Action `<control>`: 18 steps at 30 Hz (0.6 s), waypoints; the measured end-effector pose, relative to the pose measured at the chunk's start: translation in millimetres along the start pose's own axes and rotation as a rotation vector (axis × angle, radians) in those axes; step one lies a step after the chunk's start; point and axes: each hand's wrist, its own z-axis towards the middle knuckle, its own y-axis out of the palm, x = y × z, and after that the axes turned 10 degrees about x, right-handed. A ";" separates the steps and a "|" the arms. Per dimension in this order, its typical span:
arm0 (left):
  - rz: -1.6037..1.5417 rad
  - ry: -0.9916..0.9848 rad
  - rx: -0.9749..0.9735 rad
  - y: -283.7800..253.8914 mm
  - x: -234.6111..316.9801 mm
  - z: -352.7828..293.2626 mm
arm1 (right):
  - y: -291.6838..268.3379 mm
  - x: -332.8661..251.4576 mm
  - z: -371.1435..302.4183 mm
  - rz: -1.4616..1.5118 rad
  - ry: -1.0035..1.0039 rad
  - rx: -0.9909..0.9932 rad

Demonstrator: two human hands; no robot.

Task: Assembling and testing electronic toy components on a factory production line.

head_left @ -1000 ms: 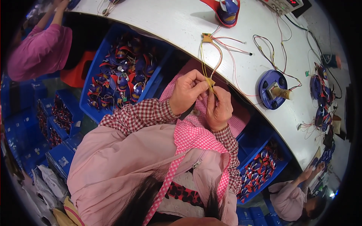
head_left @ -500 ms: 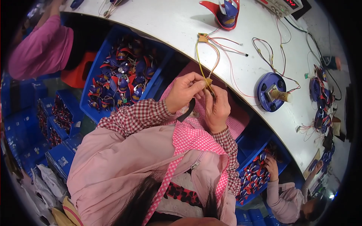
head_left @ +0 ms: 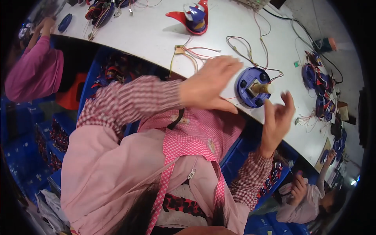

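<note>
My left hand (head_left: 211,84), blurred by motion, reaches over the white table's edge with its fingers stretched out and nothing seen in it. Just right of its fingertips sits a round purple-blue plastic base (head_left: 246,95) with dark round knobs and a tan cylindrical piece (head_left: 266,88) standing on it. My right hand (head_left: 277,121) hovers in front of the base, thumb and fingers apart. Behind my left wrist lies a small tan circuit board (head_left: 179,49) with several coloured wires, partly hidden by that hand. A red and purple toy shell (head_left: 195,25) stands behind the board.
Wires (head_left: 260,43) run across the white table (head_left: 152,39) from a box at the back. More toy parts (head_left: 323,88) pile along the right side. Blue crates (head_left: 89,88) with parts stand below. Co-workers sit left, in a pink sleeve (head_left: 33,74), and right, one hand (head_left: 299,188) showing.
My hands have let go of the small piece on the wires and moved apart, to the right, toward the round base. The view has shifted right. The right-hand co-worker's hand has drawn back from the crate.
</note>
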 end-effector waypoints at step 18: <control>0.073 0.004 -0.103 66.9 -11.6 28.3 | -0.3 15.6 29.8 -0.209 -0.283 -0.077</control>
